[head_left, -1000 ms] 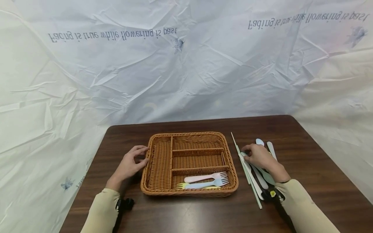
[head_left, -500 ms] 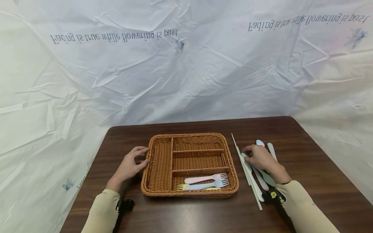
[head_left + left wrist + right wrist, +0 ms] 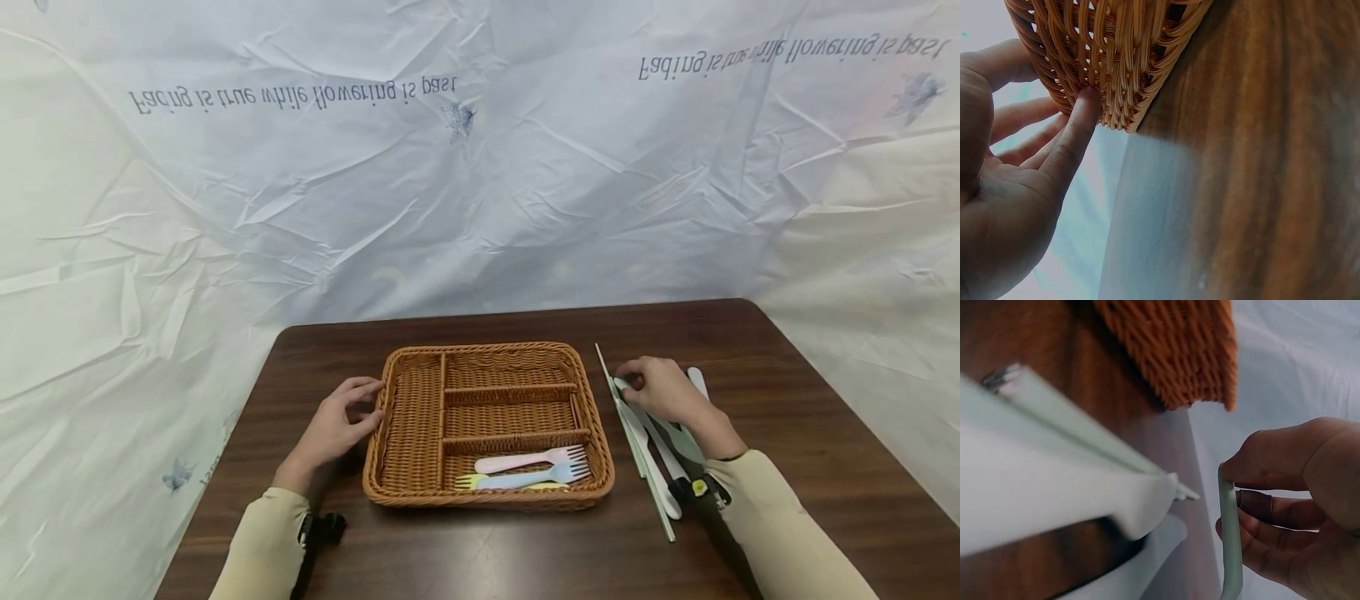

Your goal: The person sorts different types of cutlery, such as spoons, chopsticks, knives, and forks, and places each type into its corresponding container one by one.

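Note:
At the left side of the brown wicker basket (image 3: 517,436), my left hand (image 3: 337,423) grips the edge. Its thumb lies on the outer weave (image 3: 1125,56) and its other fingers are at the rim in the left wrist view. My right hand (image 3: 667,396) pinches a pale green spoon (image 3: 686,443) near its handle end, and the spoon's bowl lies back under the wrist. In the right wrist view the green handle (image 3: 1230,531) stands between thumb and fingers. Below the hand lie a white knife (image 3: 656,479) and pale green chopsticks (image 3: 637,454).
The basket's front compartment holds a pink fork (image 3: 517,458), a blue fork (image 3: 525,477) and a yellow fork (image 3: 468,481). Another pale utensil (image 3: 697,381) pokes out beyond the right hand. A pale printed sheet (image 3: 480,167) hangs behind the dark wooden table (image 3: 480,550).
My right hand has moved slightly away from me, the green spoon shifting with it, and it now covers the pale blue spoon end seen before. The left hand and basket have stayed put.

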A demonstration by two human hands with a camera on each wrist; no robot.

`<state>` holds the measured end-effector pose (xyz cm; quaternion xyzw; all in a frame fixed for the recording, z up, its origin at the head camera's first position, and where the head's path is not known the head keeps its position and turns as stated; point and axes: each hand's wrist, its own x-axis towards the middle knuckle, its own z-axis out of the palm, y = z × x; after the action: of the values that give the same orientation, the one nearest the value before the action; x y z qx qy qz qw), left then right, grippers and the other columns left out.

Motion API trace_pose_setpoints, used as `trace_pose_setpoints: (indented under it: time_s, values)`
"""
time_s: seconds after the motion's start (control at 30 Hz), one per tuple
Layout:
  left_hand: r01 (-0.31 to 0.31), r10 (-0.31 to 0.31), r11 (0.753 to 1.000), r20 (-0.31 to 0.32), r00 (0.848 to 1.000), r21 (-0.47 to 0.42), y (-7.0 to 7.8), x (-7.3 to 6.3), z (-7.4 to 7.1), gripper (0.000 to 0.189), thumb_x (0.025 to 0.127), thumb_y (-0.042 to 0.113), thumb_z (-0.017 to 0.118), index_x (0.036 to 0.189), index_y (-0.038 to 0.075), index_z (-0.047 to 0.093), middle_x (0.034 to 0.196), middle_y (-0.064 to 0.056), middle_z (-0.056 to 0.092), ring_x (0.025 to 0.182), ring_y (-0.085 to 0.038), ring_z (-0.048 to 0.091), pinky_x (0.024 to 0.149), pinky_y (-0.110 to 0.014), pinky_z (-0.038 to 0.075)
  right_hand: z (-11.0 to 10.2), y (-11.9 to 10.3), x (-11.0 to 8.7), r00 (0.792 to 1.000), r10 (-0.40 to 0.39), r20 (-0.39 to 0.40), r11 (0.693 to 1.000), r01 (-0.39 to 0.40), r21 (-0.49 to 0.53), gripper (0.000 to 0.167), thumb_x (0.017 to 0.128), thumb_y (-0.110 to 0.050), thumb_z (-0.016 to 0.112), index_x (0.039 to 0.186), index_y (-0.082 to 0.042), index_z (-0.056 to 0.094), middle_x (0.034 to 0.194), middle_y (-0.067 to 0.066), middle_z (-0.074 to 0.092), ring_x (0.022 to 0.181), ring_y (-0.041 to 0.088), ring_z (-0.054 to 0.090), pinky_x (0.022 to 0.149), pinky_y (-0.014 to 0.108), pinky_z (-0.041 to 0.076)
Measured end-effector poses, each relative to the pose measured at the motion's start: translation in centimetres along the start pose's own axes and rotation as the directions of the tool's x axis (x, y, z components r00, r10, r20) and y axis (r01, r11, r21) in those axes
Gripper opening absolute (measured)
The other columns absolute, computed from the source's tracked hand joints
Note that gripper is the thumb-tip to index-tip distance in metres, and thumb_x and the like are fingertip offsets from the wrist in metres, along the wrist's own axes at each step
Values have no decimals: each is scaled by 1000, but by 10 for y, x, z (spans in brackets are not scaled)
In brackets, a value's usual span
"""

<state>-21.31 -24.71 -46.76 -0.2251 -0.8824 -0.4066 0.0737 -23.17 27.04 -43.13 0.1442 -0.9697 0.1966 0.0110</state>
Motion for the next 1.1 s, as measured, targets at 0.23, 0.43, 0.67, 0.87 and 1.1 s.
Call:
trace_pose_setpoints:
  time_s: [0.23,0.43,0.67,0.87,1.1]
  values:
    - [17,-17,1000,16,1000,-12,-1,0,0,45,92,11,68,134,3,57,133,-12,50,106,-29,62,78,-38,57,-8,-11,8,999,-46,-22,999,46,12,29,88,-8,64,115,-1,69,91,7,64,64,13,48,55,30,37]
    - [22,-22,1000,18,1000,-21,-1,-1,0,45,92,11,68,135,3,57,134,-12,50,107,-29,62,79,-39,57,-12,-24,12,997,-73,-39,997,74,24,29,89,-9,65,117,-2,68,97,9,65,73,13,56,59,30,42]
    - [17,-17,1000,17,1000,-19,-1,-1,0,45,92,11,68,135,3,56,134,-12,50,107,-29,62,79,-39,57,-18,-45,20,990,-119,-74,992,121,27,26,90,-11,66,115,-6,70,97,6,64,76,13,56,63,31,45]
    - [26,-26,999,24,999,-19,1,-1,-1,45,92,11,67,135,2,56,135,-12,49,108,-29,61,79,-37,57,-21,-60,27,974,-201,-103,979,204,20,25,90,-10,66,114,-5,70,95,5,63,76,16,56,64,33,45]
    - [29,-29,999,26,999,-25,1,-1,-1,45,92,11,67,135,3,56,136,-12,49,109,-29,61,79,-38,57,-20,-80,33,966,-238,-97,970,242,30,26,90,-12,68,115,-6,70,100,6,63,81,16,58,68,33,49]
